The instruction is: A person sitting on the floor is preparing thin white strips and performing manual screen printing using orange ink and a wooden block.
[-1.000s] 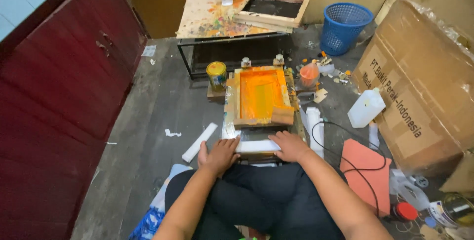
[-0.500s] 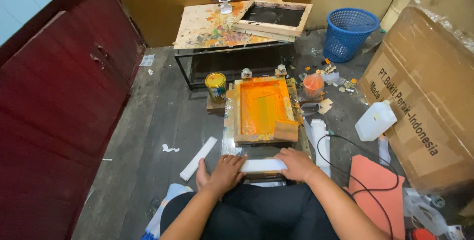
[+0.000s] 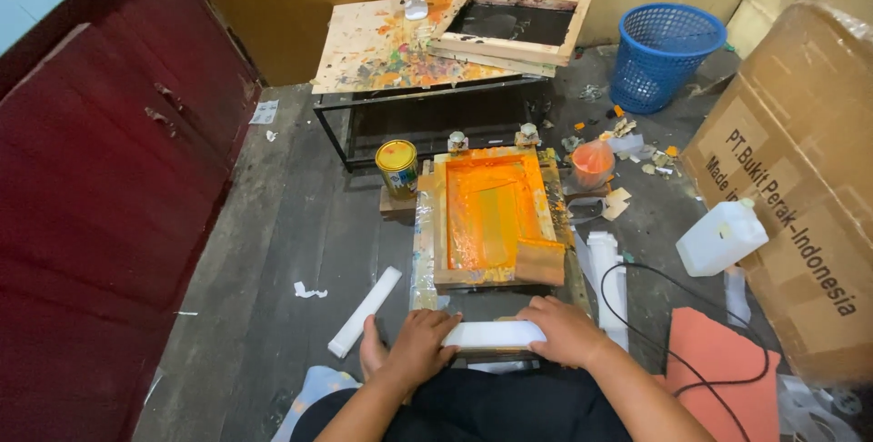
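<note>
Hands on a white strip (image 3: 493, 334) lying just before the orange-inked screen frame (image 3: 492, 216). Left hand (image 3: 416, 345): fingers curled over the strip's left end. Right hand (image 3: 566, 328): fingers curled over its right end. Squeegee (image 3: 540, 261) rests in the frame's near right corner.

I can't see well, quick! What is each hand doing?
Left hand: fingers curled over the left end of the white strip.
Right hand: resting on the strip's right end, gripping it.
</note>
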